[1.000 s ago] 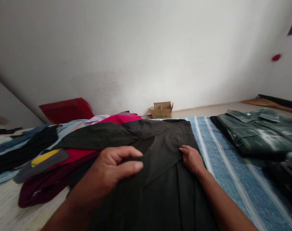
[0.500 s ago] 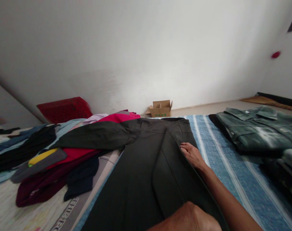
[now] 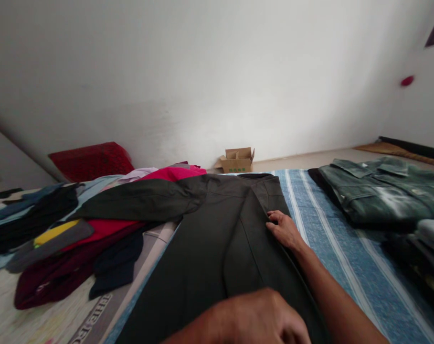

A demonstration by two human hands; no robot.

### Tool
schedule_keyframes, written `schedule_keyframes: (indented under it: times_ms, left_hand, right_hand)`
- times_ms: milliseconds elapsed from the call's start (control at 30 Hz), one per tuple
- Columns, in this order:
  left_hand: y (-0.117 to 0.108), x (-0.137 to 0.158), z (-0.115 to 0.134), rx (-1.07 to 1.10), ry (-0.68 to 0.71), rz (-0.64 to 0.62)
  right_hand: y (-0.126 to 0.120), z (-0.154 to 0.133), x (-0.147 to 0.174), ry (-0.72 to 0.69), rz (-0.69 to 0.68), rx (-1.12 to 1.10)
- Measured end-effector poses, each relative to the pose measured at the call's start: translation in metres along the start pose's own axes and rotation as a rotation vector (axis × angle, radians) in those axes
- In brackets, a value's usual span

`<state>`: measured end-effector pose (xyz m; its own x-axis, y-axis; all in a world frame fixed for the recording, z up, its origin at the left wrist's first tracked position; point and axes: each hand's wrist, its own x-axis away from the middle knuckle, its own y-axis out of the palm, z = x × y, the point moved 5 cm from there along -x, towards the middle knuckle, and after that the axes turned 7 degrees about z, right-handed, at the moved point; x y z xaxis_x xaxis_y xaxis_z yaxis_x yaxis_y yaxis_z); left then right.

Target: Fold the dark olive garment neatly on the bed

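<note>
A dark grey long-sleeved jacket (image 3: 198, 258) lies spread out in front of me, one sleeve stretched to the left and its right side folded inward. My right hand (image 3: 284, 228) is at the folded right edge below the collar, fingers bent and pinching the cloth there. Close to me at the bottom, my left hand (image 3: 256, 315) is curled into a fist over the lower part of the jacket. It is a little blurred, and its fingertips are hidden, apparently closed on the jacket's edge.
A blue striped cloth (image 3: 322, 229) lies beneath the jacket. To the right are a folded denim jacket (image 3: 374, 193) and a stack of folded clothes (image 3: 420, 258). Loose clothes, including a maroon garment (image 3: 52, 282), cover the left. A cardboard box (image 3: 238, 165) and red bundle (image 3: 91, 162) stand by the wall.
My left hand has moved slightly left and up in the picture. My right hand stays at the folded edge, its fingers a little more bent. The view has shifted slightly.
</note>
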<state>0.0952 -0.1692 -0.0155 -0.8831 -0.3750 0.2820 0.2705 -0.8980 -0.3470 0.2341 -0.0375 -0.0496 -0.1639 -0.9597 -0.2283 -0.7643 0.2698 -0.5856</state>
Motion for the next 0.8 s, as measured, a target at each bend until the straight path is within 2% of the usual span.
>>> schedule_keyframes:
  times_ms: [33,67,133,200,267,333,433,533,800]
  left_hand:
    - [-0.019,-0.005,0.003,0.002,-0.015,0.032]
    - [-0.045,-0.012,0.002,-0.008,-0.069,0.150]
    - [-0.110,-0.028,-0.001,-0.197,-0.147,0.546]
    - [-0.170,-0.045,-0.005,-0.524,-0.227,0.892]
    - [-0.210,-0.071,-0.015,-0.593,-0.257,0.996]
    - [-0.236,-0.097,-0.028,-0.614,-0.296,1.033]
    - [-0.257,-0.128,-0.047,-0.617,-0.379,1.055]
    - [-0.265,-0.144,-0.060,-0.612,-0.447,1.065]
    - [-0.273,-0.149,-0.067,-0.642,-0.429,1.083]
  right_hand:
    - [-0.001,-0.001,0.000,-0.002,0.003,0.000]
    - [-0.001,-0.002,0.001,-0.003,0.008,0.000]
    - [-0.002,-0.004,0.001,-0.001,0.015,0.002]
    - [-0.002,-0.005,0.001,0.008,0.023,0.005]
    - [-0.002,-0.004,0.002,0.015,0.031,0.001]
    - [-0.002,-0.003,0.002,0.015,0.045,-0.016]
    - [-0.002,-0.002,0.003,0.012,0.067,-0.056]
    - [-0.003,-0.003,0.004,0.005,0.097,-0.100]
    - [-0.008,-0.010,0.007,-0.016,0.136,-0.111]
